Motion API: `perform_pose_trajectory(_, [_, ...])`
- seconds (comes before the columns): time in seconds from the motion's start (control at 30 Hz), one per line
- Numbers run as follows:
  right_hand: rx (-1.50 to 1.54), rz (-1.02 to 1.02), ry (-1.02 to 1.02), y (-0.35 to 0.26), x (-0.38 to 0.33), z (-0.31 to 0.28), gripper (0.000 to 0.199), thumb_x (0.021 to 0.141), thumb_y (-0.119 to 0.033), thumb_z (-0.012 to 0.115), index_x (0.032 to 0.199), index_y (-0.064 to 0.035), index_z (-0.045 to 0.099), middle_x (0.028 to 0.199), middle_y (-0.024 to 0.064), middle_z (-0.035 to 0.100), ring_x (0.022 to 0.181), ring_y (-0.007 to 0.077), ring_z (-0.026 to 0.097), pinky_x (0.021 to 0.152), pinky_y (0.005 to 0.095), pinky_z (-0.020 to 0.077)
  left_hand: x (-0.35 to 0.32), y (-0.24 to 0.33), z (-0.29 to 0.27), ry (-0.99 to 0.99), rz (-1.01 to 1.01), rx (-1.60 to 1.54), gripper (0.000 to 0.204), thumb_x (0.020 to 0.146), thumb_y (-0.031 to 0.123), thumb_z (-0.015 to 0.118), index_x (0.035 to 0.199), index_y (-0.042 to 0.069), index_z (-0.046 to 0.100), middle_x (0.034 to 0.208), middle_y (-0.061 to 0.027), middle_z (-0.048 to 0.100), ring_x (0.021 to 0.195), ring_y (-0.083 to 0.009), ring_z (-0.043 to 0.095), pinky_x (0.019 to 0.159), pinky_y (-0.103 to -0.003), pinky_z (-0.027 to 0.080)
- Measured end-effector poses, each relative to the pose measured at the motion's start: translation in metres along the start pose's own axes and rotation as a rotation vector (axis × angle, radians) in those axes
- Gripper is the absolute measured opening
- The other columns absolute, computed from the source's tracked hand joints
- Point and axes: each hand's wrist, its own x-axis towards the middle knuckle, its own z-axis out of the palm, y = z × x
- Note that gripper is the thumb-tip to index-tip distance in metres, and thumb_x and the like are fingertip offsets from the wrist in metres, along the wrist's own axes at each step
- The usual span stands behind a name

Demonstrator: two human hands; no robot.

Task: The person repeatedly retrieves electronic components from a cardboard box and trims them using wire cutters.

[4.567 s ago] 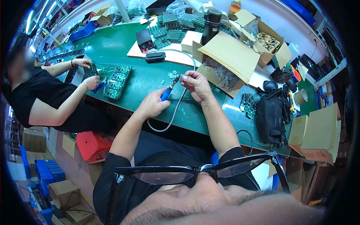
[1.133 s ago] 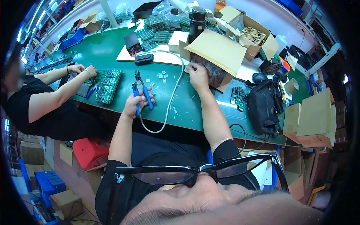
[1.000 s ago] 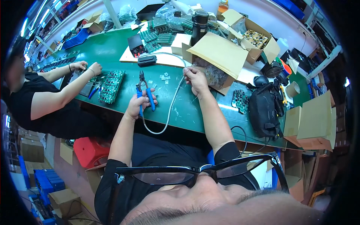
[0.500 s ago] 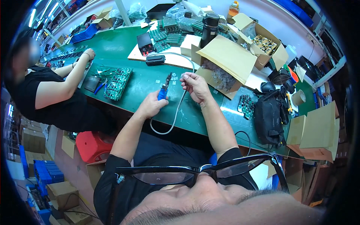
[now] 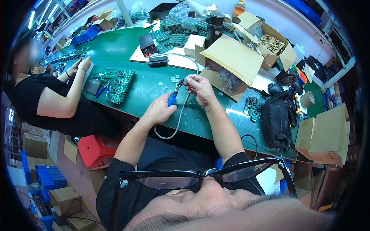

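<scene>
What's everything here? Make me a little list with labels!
Left hand: left hand grips blue-handled pliers
Right hand: right hand pinches a small part at the pliers' tip
Cable: grey cable loops over the table edge
Table: green table
Beside the right hand: open cardboard box
Right side: black bag
Left side: another person's circuit boards

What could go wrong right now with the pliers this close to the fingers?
The blue-handled pliers in the left hand work right at the right hand, whose fingertips could get nipped. The grey cable looping off the green table edge might snag. Clipped bits could scatter among the small parts.
</scene>
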Motion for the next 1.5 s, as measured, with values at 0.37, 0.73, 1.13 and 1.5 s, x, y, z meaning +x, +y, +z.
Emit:
perform_pose_trajectory(0.37, [0.014, -0.035, 0.000, 0.005, 0.004, 0.001, 0.015, 0.104, -0.019, 0.073, 0.110, -0.0059, 0.072, 0.092, 0.0018, 0.072, 0.078, 0.0095, 0.065, 0.066, 0.0226, 0.0504, 0.004, -0.010, 0.011, 0.097, 0.053, -0.015, 0.061, 0.084, 0.027, 0.062, 0.135, -0.006, 0.059, 0.123, -0.0342, 0.067, 0.119, -0.0505, 0.062, 0.106, -0.052, 0.049])
perform_pose_trajectory(0.73, [-0.073, -0.044, 0.005, 0.014, 0.003, -0.002, 0.017, 0.103, -0.019, 0.073, 0.110, -0.0043, 0.071, 0.093, 0.0034, 0.074, 0.078, 0.0093, 0.065, 0.066, 0.0231, 0.0487, 0.003, -0.029, 0.029, 0.185, 0.095, 0.092, 0.036, 0.095, 0.021, 0.063, 0.121, -0.005, 0.064, 0.112, -0.0317, 0.070, 0.110, -0.0494, 0.066, 0.099, -0.055, 0.052])
perform_pose_trajectory(1.13, [-0.074, 0.008, 0.068, 0.017, 0.008, 0.000, 0.015, 0.103, -0.018, 0.073, 0.108, -0.0044, 0.072, 0.093, 0.0046, 0.075, 0.077, 0.0093, 0.064, 0.064, 0.0227, 0.0484, 0.008, -0.042, 0.031, 0.168, 0.030, 0.102, 0.031, 0.094, 0.023, 0.067, 0.107, -0.005, 0.065, 0.093, -0.0292, 0.073, 0.088, -0.0476, 0.071, 0.083, -0.054, 0.056])
perform_pose_trajectory(1.5, [-0.068, 0.040, 0.091, 0.015, 0.008, 0.000, 0.016, 0.103, -0.019, 0.072, 0.110, -0.0043, 0.071, 0.095, 0.0052, 0.076, 0.077, 0.0099, 0.065, 0.065, 0.0230, 0.0485, 0.020, -0.095, 0.007, -0.201, -0.175, -1.033, 0.054, 0.091, 0.015, 0.065, 0.141, -0.006, 0.061, 0.111, -0.0130, 0.071, 0.093, -0.0242, 0.074, 0.088, -0.036, 0.059])
